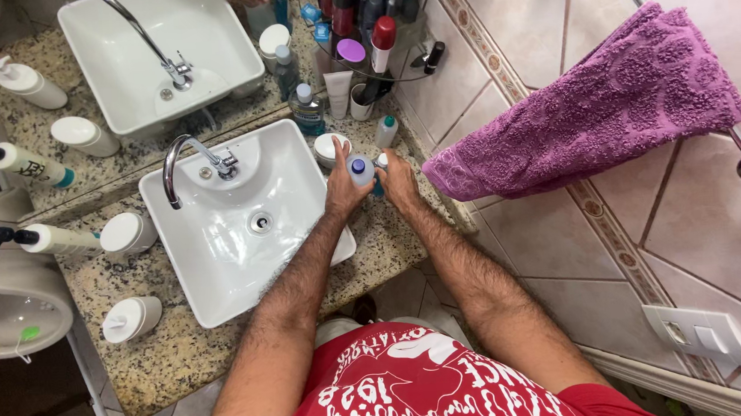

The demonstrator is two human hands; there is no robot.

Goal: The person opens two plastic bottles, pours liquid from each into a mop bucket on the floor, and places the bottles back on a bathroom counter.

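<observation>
Granite surface crowded; my left hand and right hand, fingers wrapped round small blue-capped bottle. Risk: elbow nudge topples neighbouring white jar into sink.

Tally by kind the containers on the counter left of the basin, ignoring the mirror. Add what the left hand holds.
Pump bottles: 2
White round jar: 1
Blue-capped bottle in the left hand: 1
Total: 4
</observation>
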